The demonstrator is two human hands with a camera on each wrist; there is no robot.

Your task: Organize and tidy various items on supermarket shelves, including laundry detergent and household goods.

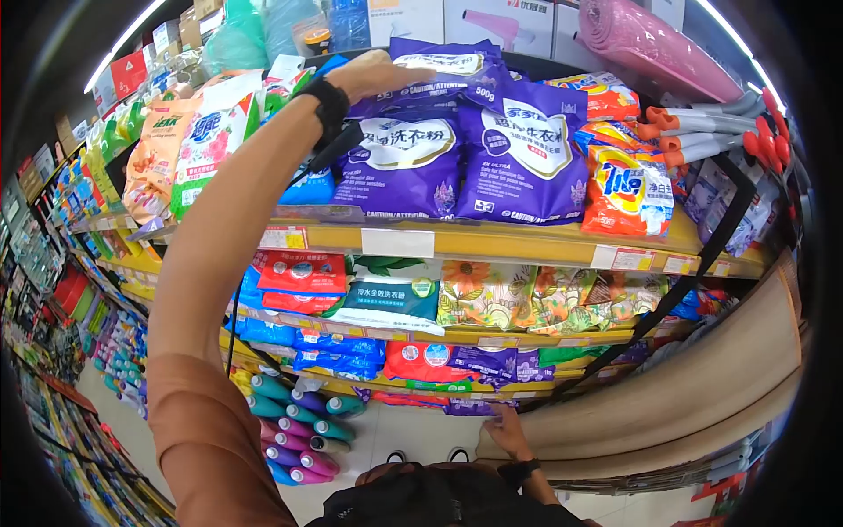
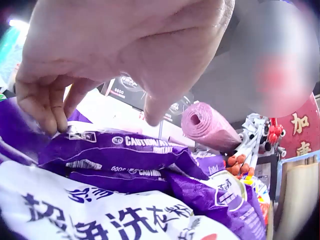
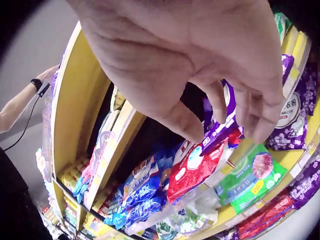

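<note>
Glossy purple laundry-powder bag (image 1: 448,63), apparently borne by upright matching bags (image 1: 522,162), is touched by the left hand (image 1: 378,75), its fingers loosely bent, thumb apart. Below that bag, beside a crinkled purple packet (image 1: 481,408), the right hand (image 1: 507,432) is loosely curved, contact unclear. Beyond the bag, a smooth pink roll (image 1: 654,57) is seen.
</note>
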